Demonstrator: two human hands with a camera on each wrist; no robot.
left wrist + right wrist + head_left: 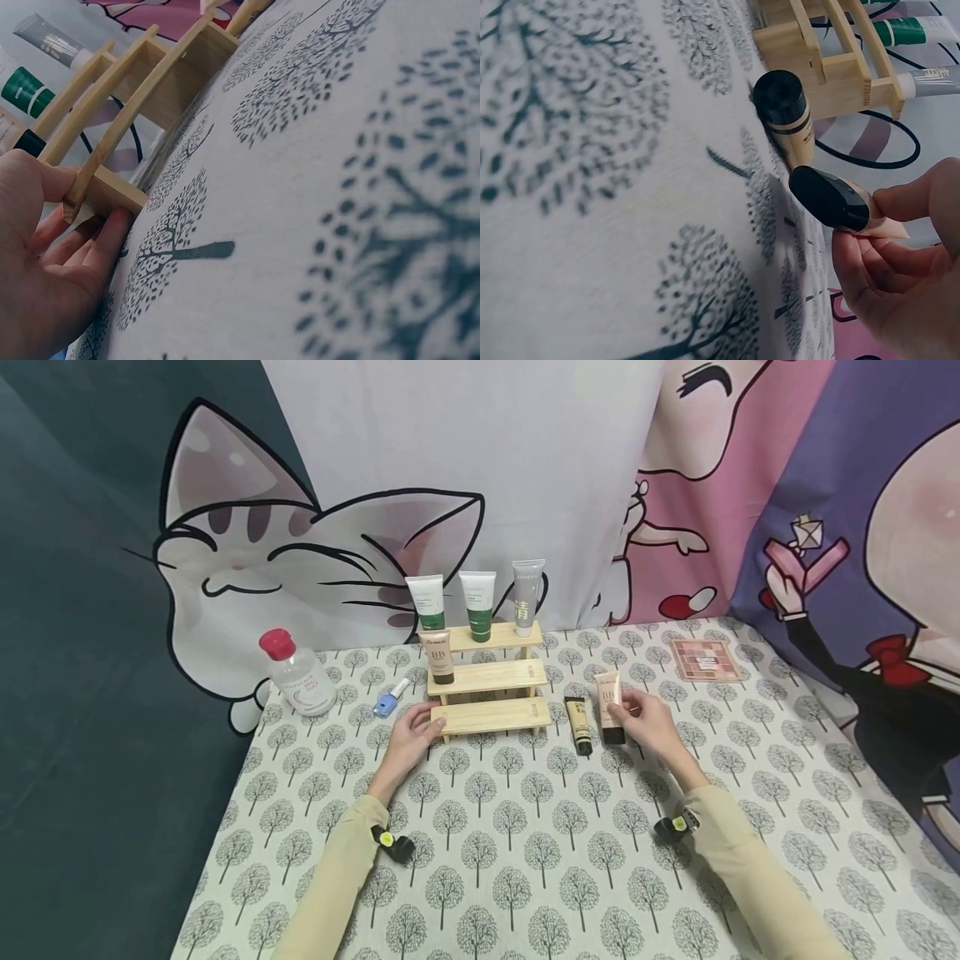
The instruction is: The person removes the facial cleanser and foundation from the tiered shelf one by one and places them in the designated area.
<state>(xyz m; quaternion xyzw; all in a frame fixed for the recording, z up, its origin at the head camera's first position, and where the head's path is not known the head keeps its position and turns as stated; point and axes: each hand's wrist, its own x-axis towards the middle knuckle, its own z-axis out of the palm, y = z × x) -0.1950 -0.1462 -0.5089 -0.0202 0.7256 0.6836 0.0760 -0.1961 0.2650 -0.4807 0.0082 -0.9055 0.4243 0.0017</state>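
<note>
My left hand [411, 731] grips the left end of the lowest step of a three-tier wooden stand [491, 717]; in the left wrist view thumb and fingers pinch that step's end. My right hand [651, 720] pinches a pink BB cream tube [609, 693] with a black cap, cap end toward me. Just left of it a yellow tube [578, 725] with a black cap lies on the cloth. Another BB cream tube [439, 656] stands on the middle step. Two white-and-green tubes [480, 602] and a grey tube [527, 597] stand on the top step.
A clear bottle with a pink cap [300, 681] stands at the left, beside a blue nail polish bottle [387, 702] lying down. An eyeshadow palette [705, 660] lies at the back right. Behind the tree-print tablecloth [510, 860] hangs a cartoon curtain [480, 435].
</note>
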